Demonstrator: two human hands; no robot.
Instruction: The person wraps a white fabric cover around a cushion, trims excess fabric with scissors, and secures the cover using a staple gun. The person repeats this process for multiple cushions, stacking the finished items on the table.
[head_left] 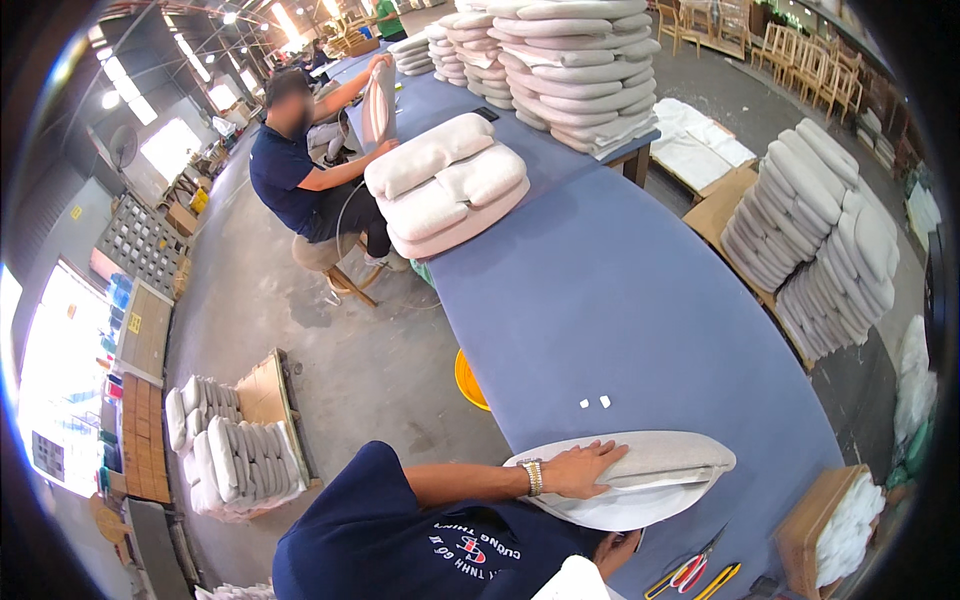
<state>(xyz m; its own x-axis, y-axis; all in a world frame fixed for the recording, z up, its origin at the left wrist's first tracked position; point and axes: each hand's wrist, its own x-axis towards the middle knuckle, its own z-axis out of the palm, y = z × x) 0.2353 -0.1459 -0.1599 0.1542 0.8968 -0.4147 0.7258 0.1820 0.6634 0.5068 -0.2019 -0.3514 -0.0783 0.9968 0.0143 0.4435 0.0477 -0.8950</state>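
An oval, pale grey upholstered cushion (690, 452) stands tilted near the table's front edge, with a white underside showing along its lower part. My left hand (588, 470), with a metal watch at the wrist, lies flat on the fabric, fingers stretched out. Below the cushion's lower edge is my right hand (617, 550), its fingers curled and mostly hidden. Whatever they grip there cannot be made out. To the right of that hand lie red-handled scissors (690, 570) and a yellow cutter knife (720, 580).
Two small white scraps (604, 401) lie on the blue table (600, 300). Finished cushions (450, 185) sit farther along it, before tall stacks (575, 70). A box of white stuffing (850, 525) stands at right. A co-worker (290, 165) sits at the table's left side, handling a cushion.
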